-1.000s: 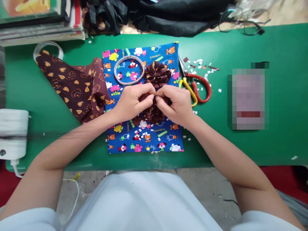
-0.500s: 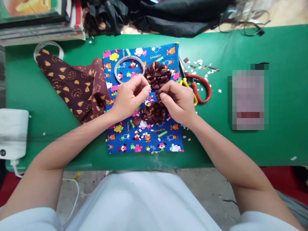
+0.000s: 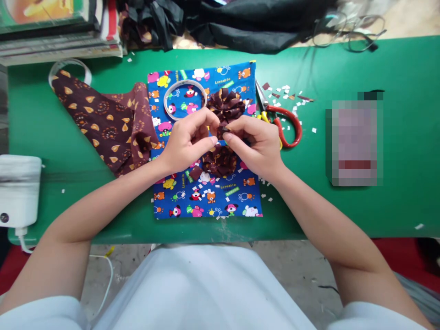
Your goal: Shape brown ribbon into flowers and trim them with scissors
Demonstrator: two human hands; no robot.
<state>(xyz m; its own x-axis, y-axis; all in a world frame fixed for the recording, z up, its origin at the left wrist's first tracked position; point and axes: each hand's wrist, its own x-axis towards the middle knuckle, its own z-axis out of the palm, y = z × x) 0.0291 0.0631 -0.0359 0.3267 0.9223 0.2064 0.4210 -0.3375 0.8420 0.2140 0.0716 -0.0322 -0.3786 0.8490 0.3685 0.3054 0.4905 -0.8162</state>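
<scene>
Between my two hands is a small brown fabric piece (image 3: 222, 133). My right hand (image 3: 257, 145) pinches its right side between thumb and fingers. My left hand (image 3: 190, 141) has curled fingers and thumb at its left edge; the exact grip is partly hidden. Behind the fingertips lies a gathered brown fabric flower (image 3: 227, 104), and a second fabric flower (image 3: 220, 161) lies just below them. Both rest on a blue cartoon-print cloth (image 3: 206, 208). A roll of tape (image 3: 165, 101) lies on the cloth above my left hand.
Red-handled scissors (image 3: 299, 130) lie right of the cloth among paper and fabric scraps (image 3: 283, 88). Patterned brown fabric (image 3: 99, 121) and another tape roll (image 3: 87, 73) are at left. A white device (image 3: 20, 188), stacked books (image 3: 62, 43) and a blurred-out object (image 3: 354, 142) stand on the green table (image 3: 405, 201).
My left hand has shifted slightly right, so its fingertips now meet the fabric piece. My right hand has brought the piece a little left.
</scene>
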